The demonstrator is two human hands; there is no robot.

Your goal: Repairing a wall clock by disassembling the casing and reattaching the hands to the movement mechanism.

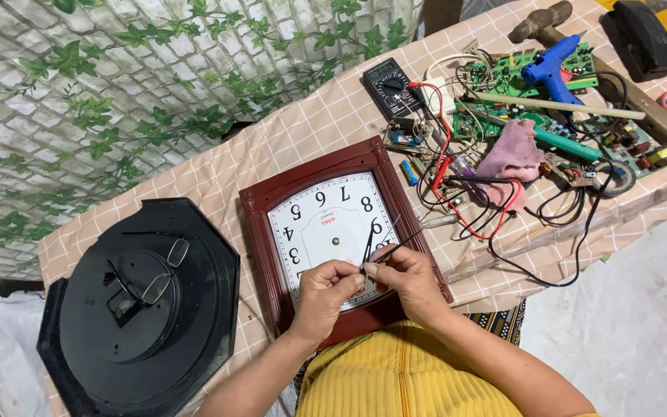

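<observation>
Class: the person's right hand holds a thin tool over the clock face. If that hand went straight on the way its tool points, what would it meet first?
Probably the clock's dark red frame, then the tangle of red and black wires. The right hand aims up and right; depth is unclear.

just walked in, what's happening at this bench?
A person in a yellow top has both hands over a wall clock with a dark red frame, lying face up on the checked tablecloth. The left hand and right hand pinch the near ends of the black clock hands on the white dial. A black octagonal back cover lies on the left with eyeglasses on it. Farther right sit a multimeter, circuit boards, wires, a blue glue gun and a pink cloth.
</observation>
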